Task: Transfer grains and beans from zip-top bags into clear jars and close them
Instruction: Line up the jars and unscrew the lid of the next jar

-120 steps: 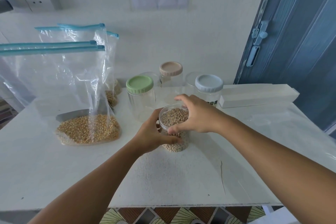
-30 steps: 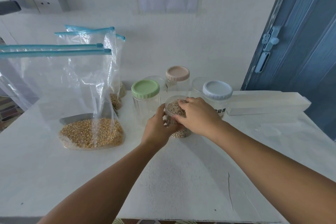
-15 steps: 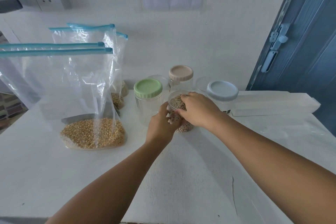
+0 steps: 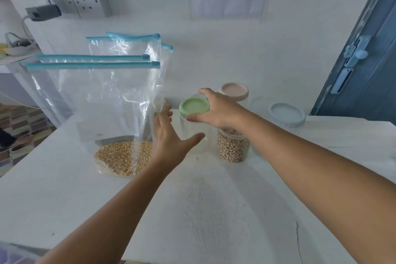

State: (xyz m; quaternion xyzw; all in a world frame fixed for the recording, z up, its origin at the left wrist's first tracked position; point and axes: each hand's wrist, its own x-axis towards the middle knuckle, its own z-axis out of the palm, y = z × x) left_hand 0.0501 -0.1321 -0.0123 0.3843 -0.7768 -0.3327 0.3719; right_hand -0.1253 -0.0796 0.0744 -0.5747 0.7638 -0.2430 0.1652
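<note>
Both forearms reach out over the white table point(image 4: 64, 199) from the near edge. The right hand point(image 4: 216, 111) comes in from the right, palm down, with its thumb and fingers curled round the rim of the green lid point(image 4: 194, 106), which sits on top of an empty clear jar point(image 4: 194, 135). The left hand point(image 4: 171, 137) is stretched forward beside that jar with its fingers straight and spread and the thumb pointing toward the jar's wall; whether the thumb touches the plastic cannot be told, and the hand holds nothing.

Half a second ago both hands were wrapped round the open jar of beans point(image 4: 233, 146). They have let go of it, and it stands uncovered on the table just right of the green-lidded jar, partly under the right wrist. The right hand has shifted left and up onto the green lid, and the left hand has opened out.

To the left stands the zip-top bag of yellow kernels point(image 4: 122, 156), upright, with its blue zip strip at the top, and a second zip-top bag point(image 4: 128, 47) behind it. A jar with a pink lid point(image 4: 234, 90) stands behind the right hand, and one with a pale blue lid point(image 4: 287, 113) farther right. A wall socket point(image 4: 85, 0) and a blue door point(image 4: 364, 60) are in the background.
</note>
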